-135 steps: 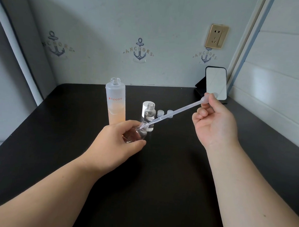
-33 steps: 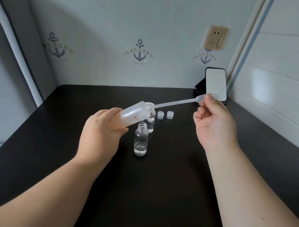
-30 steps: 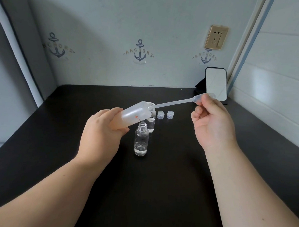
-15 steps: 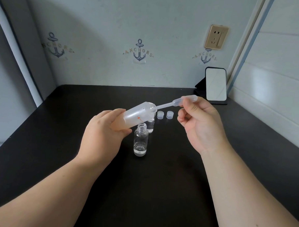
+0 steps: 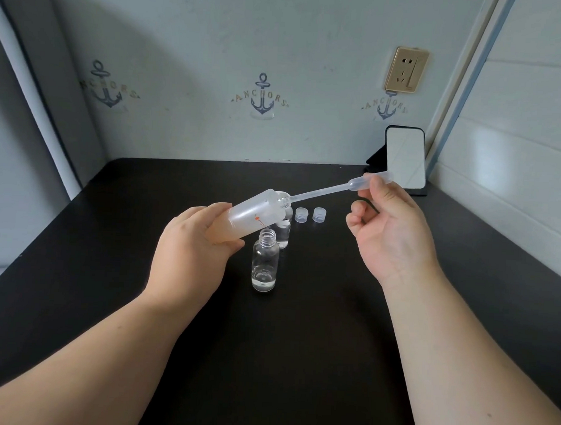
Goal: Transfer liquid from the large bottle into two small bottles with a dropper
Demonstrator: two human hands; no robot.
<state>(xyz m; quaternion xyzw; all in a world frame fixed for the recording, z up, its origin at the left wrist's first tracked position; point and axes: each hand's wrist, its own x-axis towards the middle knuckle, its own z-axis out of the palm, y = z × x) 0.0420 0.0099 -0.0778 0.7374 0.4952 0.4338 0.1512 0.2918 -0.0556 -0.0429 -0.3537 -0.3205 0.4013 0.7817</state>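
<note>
Left hand (image 5: 190,256) tilts large bottle (image 5: 253,216); right hand (image 5: 390,236) pinches dropper (image 5: 338,190)

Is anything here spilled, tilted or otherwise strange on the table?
No spill shows. The large bottle is tilted on purpose in the left hand, the dropper entering its mouth, held by the right hand. Both small bottles stand upright, uncapped; two caps sit behind them.

On the table (image 5: 298,357), one small bottle (image 5: 264,264) stands before another (image 5: 284,233); two caps (image 5: 309,214) lie right of them.
</note>
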